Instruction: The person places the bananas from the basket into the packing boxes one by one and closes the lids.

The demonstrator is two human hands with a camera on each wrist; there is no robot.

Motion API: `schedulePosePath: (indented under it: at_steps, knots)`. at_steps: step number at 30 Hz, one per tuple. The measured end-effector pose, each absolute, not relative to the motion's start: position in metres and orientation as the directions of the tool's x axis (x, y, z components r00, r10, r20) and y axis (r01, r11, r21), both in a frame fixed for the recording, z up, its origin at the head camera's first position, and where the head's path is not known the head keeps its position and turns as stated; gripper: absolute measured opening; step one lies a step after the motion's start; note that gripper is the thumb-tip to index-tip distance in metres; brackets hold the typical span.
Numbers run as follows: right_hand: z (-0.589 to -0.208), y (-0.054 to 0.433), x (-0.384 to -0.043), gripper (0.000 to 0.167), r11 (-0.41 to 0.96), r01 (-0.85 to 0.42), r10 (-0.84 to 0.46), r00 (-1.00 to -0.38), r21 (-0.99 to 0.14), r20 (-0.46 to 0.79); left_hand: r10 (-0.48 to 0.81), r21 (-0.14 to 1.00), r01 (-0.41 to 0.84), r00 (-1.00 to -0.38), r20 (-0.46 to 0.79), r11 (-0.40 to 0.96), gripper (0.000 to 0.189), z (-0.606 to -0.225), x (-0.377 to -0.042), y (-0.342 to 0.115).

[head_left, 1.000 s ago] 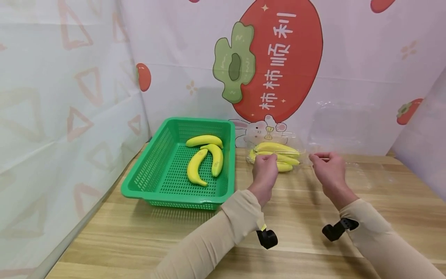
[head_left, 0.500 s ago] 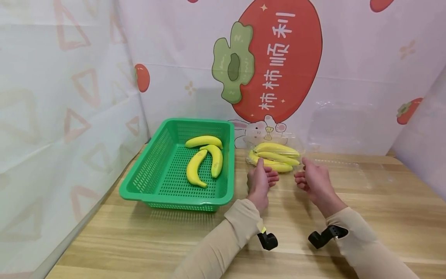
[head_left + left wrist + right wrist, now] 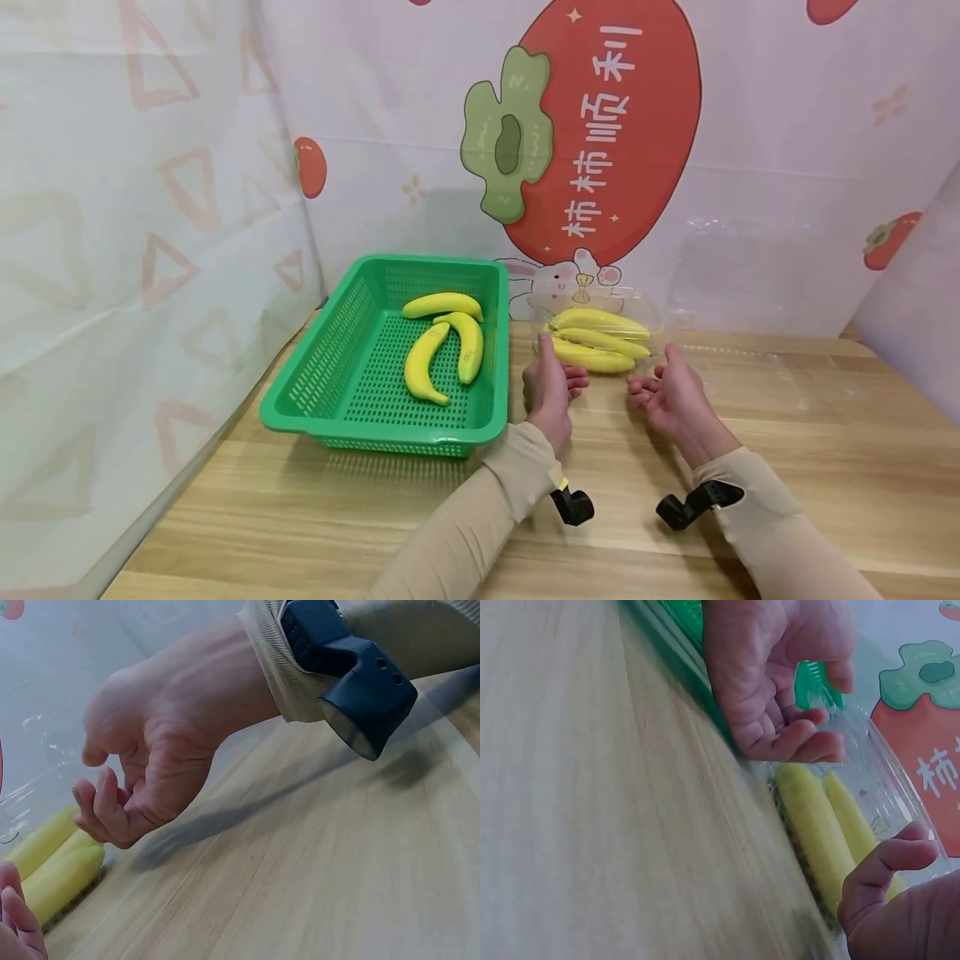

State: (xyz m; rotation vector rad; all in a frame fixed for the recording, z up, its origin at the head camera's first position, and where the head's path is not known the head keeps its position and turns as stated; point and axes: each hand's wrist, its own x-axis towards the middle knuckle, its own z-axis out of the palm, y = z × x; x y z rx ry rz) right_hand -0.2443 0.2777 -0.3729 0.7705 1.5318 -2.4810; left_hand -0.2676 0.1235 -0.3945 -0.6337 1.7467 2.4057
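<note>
A clear plastic box (image 3: 624, 298) stands at the back of the table with several yellow bananas (image 3: 592, 360) lying side by side in it. My left hand (image 3: 551, 396) is just in front of the box's left part, thumb up and fingers relaxed. Facing it, my right hand (image 3: 677, 408) hovers at the front right corner, palm inward and fingers loosely bent. Neither hand holds anything. In the right wrist view, the bananas (image 3: 814, 817) show between both hands. From the left wrist view, the right hand (image 3: 161, 742) appears apart from the box.
To the left, a green basket (image 3: 279, 408) contains three bananas (image 3: 425, 362). Another clear plastic container (image 3: 780, 375), its see-through lid (image 3: 738, 271) raised, sits on the right of the wooden table (image 3: 360, 517). A printed cloth (image 3: 405, 117) hangs close behind.
Both hands have dropped from the box's edges toward me, and their pinched fingers have loosened. My right hand has also shifted left. The box and bananas stay put.
</note>
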Motion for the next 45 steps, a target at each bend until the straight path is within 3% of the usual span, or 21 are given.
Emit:
schedulePosePath:
  at_steps: [10, 18, 24, 33, 45]
  knots:
    - [-0.378, 0.28, -0.246, 0.032, -0.436, 0.288, 0.2, -0.893, -0.852, -0.404, -0.144, 0.91, -0.278, -0.932, -0.333, -0.306, 0.033, -0.391, -0.27, 0.118]
    - [-0.38, 0.283, -0.249, 0.03, -0.411, 0.262, 0.235, -0.895, -0.873, -0.379, -0.117, 0.884, -0.324, -0.917, -0.381, -0.337, 0.037, -0.401, -0.286, 0.119]
    - [-0.381, 0.284, -0.248, 0.024, -0.37, 0.238, 0.253, -0.904, -0.898, -0.344, -0.129, 0.895, -0.291, -0.928, -0.35, -0.337, 0.039, -0.395, -0.281, 0.118]
    - [-0.373, 0.287, -0.245, 0.019, -0.411, 0.268, 0.211, -0.902, -0.871, -0.377, -0.147, 0.885, -0.247, -0.934, -0.326, -0.394, 0.033, -0.393, -0.276, 0.12]
    - [-0.373, 0.287, -0.246, 0.015, -0.453, 0.275, 0.178, -0.904, -0.848, -0.388, -0.172, 0.892, -0.285, -0.917, -0.361, -0.351, 0.039, -0.393, -0.273, 0.12]
